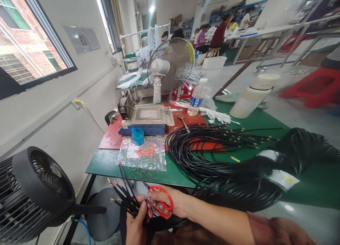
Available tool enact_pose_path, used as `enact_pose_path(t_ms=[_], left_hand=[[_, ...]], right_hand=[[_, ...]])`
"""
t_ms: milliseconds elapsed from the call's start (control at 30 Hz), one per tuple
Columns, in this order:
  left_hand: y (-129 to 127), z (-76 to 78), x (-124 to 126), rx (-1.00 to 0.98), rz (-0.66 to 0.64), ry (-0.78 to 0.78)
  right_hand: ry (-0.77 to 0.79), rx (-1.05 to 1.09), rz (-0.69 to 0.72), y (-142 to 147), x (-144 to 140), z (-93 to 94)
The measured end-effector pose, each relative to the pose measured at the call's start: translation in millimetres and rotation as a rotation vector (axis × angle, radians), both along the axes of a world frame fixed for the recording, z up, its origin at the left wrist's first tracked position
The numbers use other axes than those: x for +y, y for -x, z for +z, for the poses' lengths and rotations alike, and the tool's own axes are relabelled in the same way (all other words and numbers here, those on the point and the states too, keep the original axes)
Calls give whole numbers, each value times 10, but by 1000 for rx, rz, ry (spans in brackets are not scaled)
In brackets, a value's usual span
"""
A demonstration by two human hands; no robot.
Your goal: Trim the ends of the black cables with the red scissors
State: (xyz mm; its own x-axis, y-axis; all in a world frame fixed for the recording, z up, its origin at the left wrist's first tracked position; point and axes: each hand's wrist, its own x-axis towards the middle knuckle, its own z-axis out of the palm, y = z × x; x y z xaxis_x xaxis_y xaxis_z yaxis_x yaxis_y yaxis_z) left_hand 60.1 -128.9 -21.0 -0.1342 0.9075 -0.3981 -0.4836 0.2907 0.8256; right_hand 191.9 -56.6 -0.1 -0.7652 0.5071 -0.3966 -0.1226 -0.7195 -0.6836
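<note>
My left hand (138, 222) is closed round a bunch of black cables (126, 199), whose stripped ends fan out to the upper left with reddish and yellowish wire tips. My right hand (166, 200) has its fingers through the handles of red-handled scissors (170, 199). The dark blades point up and left, just over the cables. The fingertips of both hands meet near the cable bunch, and what lies between them is hidden. Beyond the hands, a plastic bag (159, 163) lies flat on the green table (106, 163), bearing small red and yellow scraps (146, 151).
A large coil of black cables (186, 160) covers the table's right side. A blue soldering-pot-like machine (145, 129), a blue cup (137, 136), a water bottle (196, 98) and a white cylindrical container (251, 100) stand further back. Fans (34, 195) stand left and behind. People sit in the background.
</note>
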Motion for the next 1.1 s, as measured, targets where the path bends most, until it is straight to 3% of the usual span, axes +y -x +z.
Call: enact_pose_path(t_ms=[200,367,633,833,1000,1100], left_hand=[[-4,-5,10,32,39,11],[-14,52,14,62,48,22],[-40,24,25,72,63,22],[-23,-5,27,56,103,65],[-24,18,32,35,189,133],[-36,77,62,-7,231,165]], right_hand=[[-73,-10,-3,30,5,35],[-94,-40,-99,47,-8,70],[-172,-83,-94,28,-25,198],[-239,-160,-84,17,-49,128],[-400,-313,-65,19,-67,21],[-739,-442,-118,3,-76,-23]])
